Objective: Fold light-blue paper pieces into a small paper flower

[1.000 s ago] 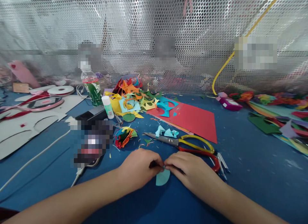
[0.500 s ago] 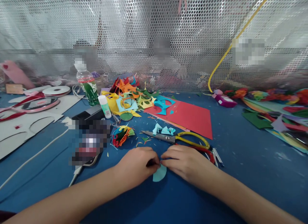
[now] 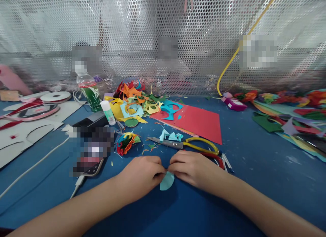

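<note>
A light blue paper piece (image 3: 167,182) with a rounded lower edge is pinched between my two hands, low over the table. My left hand (image 3: 142,172) has thumb and fingers closed on its upper edge. From the other side, my right hand (image 3: 189,167) pinches the same edge, and its fingertips nearly meet the left ones. Part of the paper is hidden behind the fingers. Just beyond my right hand lie scissors (image 3: 175,144) with yellow and red handles. Small folded light blue papers (image 3: 171,135) rest beside the blades. A multicoloured paper bundle (image 3: 127,143) sits beyond my left hand.
A phone (image 3: 93,155) with a white cable, a glue stick (image 3: 108,112) and a bottle (image 3: 89,92) stand or lie to the left. Paper scraps (image 3: 132,97) and red sheets (image 3: 201,121) spread at the back, before a perforated metal screen (image 3: 142,33). More coloured paper (image 3: 270,121) lies right.
The whole view has shifted slightly, so things appear a little further left. Both hands keep their pinch on the light blue paper, and the fingertips have moved only slightly.
</note>
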Demonstrator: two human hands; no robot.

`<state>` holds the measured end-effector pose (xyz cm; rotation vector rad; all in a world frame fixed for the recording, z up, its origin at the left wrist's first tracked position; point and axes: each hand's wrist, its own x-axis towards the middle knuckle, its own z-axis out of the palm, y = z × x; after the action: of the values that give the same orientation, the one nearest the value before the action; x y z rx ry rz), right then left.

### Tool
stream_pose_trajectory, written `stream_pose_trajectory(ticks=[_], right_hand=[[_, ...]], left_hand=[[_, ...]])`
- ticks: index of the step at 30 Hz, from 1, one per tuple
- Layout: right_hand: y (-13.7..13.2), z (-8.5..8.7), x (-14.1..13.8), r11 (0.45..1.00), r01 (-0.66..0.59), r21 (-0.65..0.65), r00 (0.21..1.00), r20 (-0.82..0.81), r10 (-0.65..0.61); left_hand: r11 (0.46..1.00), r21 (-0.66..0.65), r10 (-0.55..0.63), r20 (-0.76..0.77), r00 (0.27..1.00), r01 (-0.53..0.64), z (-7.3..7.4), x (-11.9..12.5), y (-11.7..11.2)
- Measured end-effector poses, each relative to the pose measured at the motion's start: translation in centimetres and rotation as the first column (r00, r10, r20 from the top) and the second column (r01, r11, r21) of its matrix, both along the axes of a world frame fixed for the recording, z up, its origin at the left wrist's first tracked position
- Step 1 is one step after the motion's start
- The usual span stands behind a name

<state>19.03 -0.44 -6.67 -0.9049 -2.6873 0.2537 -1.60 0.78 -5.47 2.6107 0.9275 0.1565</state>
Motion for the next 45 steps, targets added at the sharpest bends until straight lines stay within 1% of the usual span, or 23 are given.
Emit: stream_pose_trajectory(ticks=[3,7,10,15,19,25,28,32,36,39,45], right_hand=[[0.1,0.1,0.1,1.0,0.0,-0.02,1.0,0.023,0.001],[0.2,0.1,0.2,1.0,-0.024,0.006,0.999,0.028,0.024],[0.5,-0.1,0.3,0.998,-0.052,0.025,0.999,0.015,0.051],[1.1,-0.5,0.6,0.995,-0.101,0.013,0.995,0.0,0.101],[1.2,-0.7,0.6,0.991,-0.123,0.045,0.992,0.001,0.123],[1.3,-0.9,0.6,0.989,-0.13,0.069,0.991,-0.008,0.131],[1.2,-1.0,0.6,0.985,-0.142,0.098,0.99,0.024,0.14],[0.9,-0.8,0.5,0.981,-0.147,0.128,0.987,0.086,0.137],[0.5,-0.4,0.3,0.983,-0.13,0.132,0.986,0.122,0.114],[0.3,-0.3,0.2,0.984,-0.119,0.134,0.987,0.121,0.103],[0.2,-0.2,0.3,0.986,-0.068,0.152,0.995,0.086,0.055]], left_hand=[[1.0,0.015,-0.007,-0.021,1.0,0.007,0.3,-0.1,0.0],[1.0,0.009,-0.017,-0.005,1.0,0.017,0.3,0.0,0.1],[0.999,0.02,-0.03,-0.008,1.0,0.031,0.3,0.1,0.0],[0.999,0.037,-0.033,-0.017,0.999,0.033,0.1,0.0,0.0],[0.998,0.048,-0.043,-0.004,0.999,0.043,0.0,-0.1,0.0],[0.99,0.121,-0.073,-0.048,0.996,0.078,-0.1,-0.1,-0.2],[0.988,0.124,-0.092,-0.045,0.995,0.097,-0.1,-0.1,-0.2],[0.985,0.131,-0.105,-0.049,0.993,0.11,0.0,-0.2,0.0],[0.985,0.113,-0.127,-0.066,0.99,0.134,0.4,-0.4,0.1],[0.987,0.091,-0.122,-0.079,0.989,0.129,0.6,-0.5,0.2],[0.993,0.062,-0.098,-0.07,0.993,0.103,0.6,-0.7,0.3]])
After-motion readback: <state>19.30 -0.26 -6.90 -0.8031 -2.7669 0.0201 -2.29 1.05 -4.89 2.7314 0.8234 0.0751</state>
